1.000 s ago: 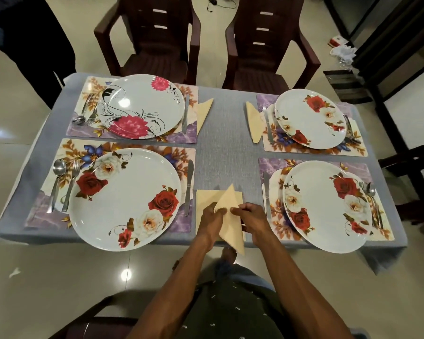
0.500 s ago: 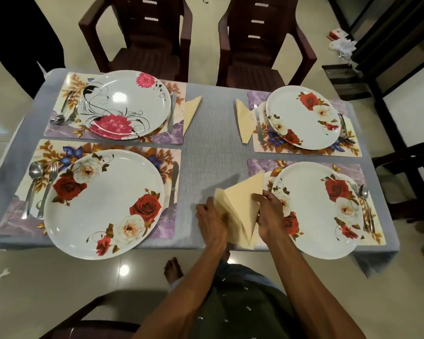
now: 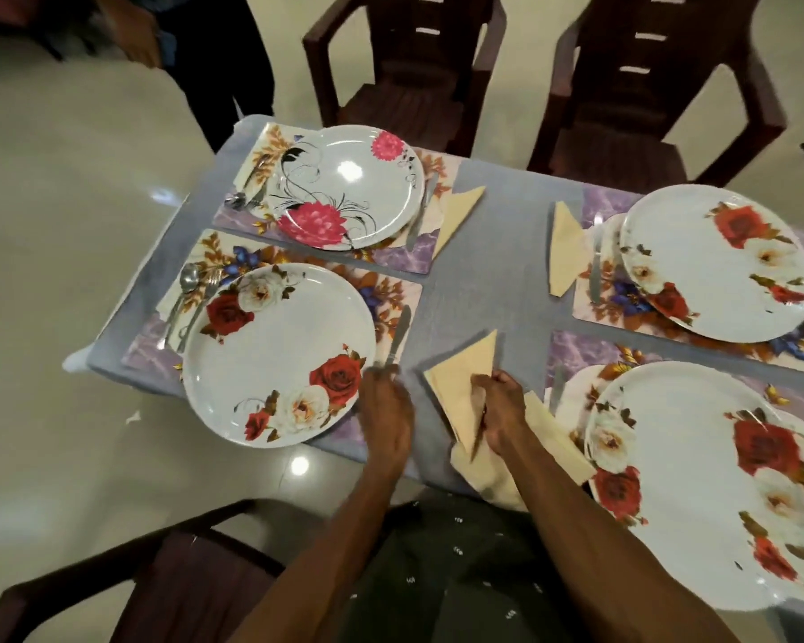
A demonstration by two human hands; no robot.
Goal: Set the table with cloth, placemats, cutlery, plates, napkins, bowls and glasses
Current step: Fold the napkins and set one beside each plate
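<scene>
1. The right hand (image 3: 500, 410) pinches a folded cream napkin (image 3: 465, 378) near its middle, fingers curled over the fold; the napkin's point rises toward the far side of the table. A second cream napkin (image 3: 544, 438) lies partly under that wrist, at the near edge.
2. The left hand (image 3: 386, 410) reaches to the handle end of the knife (image 3: 398, 336) beside the near-left plate (image 3: 275, 355). Its fingertips seem to close on the handle, though the view is too blurred to be sure it holds it.
3. The napkin looks light and limp: it should hold its crease only if taken along the fold, and a grip at one corner would likely let the layers fan open. The knife is stiff and probably slick; the handle is the place to take it.
4. The plates look hard and breakable. The near-right plate (image 3: 715, 480) hangs close to the near edge of the grey cloth (image 3: 497, 252), so a careless forearm could nudge it.
5. Open room is the bare strip of cloth running down the middle, between the left placemats (image 3: 391, 290) and the right ones. Two napkins already lie at the far settings, one beside each far plate, so that strip is narrow but free near the hands.
6. The table edge sits right under the wrists; the spare napkin could slip off it.
</scene>
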